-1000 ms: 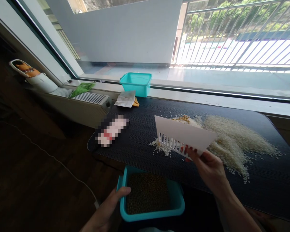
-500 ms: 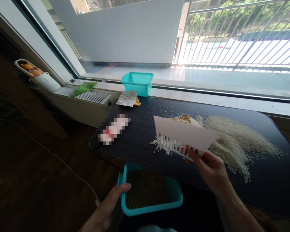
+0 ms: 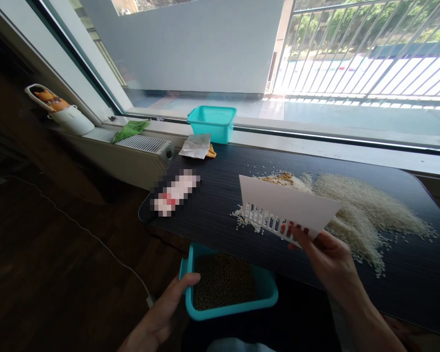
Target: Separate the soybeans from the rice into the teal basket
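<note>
My left hand (image 3: 168,304) grips the left rim of a turquoise plastic bin (image 3: 231,313), thumb over the edge. Small brownish-green grains or beans (image 3: 225,281) fill much of that bin, which sits below the table's front edge. Between the thumb and fingers of my right hand (image 3: 330,254) is a thin white card (image 3: 289,200) with a row of slots along its lower part. The card is tilted above the table and hides part of what lies behind it. White rice (image 3: 366,200) is heaped right of the card, and yellow grains (image 3: 284,178) show just past its top edge.
On the dark table (image 3: 212,195) lies a blurred-out pinkish item (image 3: 176,193). A second turquoise bin (image 3: 212,124) stands by the window, beside a silvery packet (image 3: 196,145). A radiator (image 3: 143,146) with a green cloth (image 3: 132,129) is at left. A cable (image 3: 95,239) crosses the floor.
The view has shifted slightly. The card in my right hand has moved a little to the right. My left hand keeps its hold on the bin.
</note>
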### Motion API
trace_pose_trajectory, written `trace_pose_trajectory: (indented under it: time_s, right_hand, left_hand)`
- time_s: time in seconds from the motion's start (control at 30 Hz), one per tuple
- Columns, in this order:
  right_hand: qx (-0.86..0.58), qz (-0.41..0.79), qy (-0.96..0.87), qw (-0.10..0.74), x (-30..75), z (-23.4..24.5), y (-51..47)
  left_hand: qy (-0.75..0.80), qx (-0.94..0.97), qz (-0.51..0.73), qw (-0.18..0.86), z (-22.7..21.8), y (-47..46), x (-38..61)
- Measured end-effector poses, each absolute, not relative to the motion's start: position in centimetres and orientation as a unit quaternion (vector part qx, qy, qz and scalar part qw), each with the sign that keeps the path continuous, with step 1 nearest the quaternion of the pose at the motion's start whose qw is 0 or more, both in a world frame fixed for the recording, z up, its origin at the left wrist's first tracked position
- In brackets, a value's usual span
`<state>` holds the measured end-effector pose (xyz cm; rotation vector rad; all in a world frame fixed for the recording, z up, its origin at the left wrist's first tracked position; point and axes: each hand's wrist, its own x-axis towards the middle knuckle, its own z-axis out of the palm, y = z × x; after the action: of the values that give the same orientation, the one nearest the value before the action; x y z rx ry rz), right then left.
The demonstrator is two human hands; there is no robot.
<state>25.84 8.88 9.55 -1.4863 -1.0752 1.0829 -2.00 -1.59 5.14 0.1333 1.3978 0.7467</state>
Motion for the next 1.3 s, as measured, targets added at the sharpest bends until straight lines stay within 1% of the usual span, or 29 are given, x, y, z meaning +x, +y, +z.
trace_pose_trajectory:
  time_s: [0.2,0.43,0.63,0.8,0.93,1.17,1.23,1.3]
  right_hand:
    - [-0.595,0.463,-0.442,0.487,25.1,9.6,8.6]
    - [-0.601,0.46,-0.438,0.484,24.8,9.9,8.2]
    - [-0.571,0.488,-0.486,0.446,25.3,8.7,8.0]
    - [-0.581,0.474,-0.49,0.444,25.4,9.1,7.8]
    - [-0.57,0.493,-0.488,0.44,25.2,9.5,7.5]
    - [-0.557,0.52,-0.523,0.382,25.1,9.9,6.3]
    - [-0.565,0.511,-0.513,0.395,25.2,10.1,6.5]
    - [-0.589,0.475,-0.475,0.449,25.3,10.2,7.2]
  left_hand:
    - [0.605,0.016,0.345,0.717,5.0,-1.6,-2.0]
    - [0.597,0.01,0.356,0.719,4.9,-1.6,-2.1]
    - [0.6,0.013,0.362,0.713,4.9,-1.7,-2.0]
    - [0.586,-0.01,0.366,0.723,4.9,-1.8,-2.1]
    - [0.573,-0.022,0.374,0.729,4.9,-1.8,-2.1]
    - [0.558,-0.033,0.382,0.736,4.7,-2.0,-2.0]
    - [0.561,-0.036,0.382,0.733,4.7,-1.9,-2.0]
    - [0.56,-0.038,0.381,0.735,4.8,-1.9,-1.9]
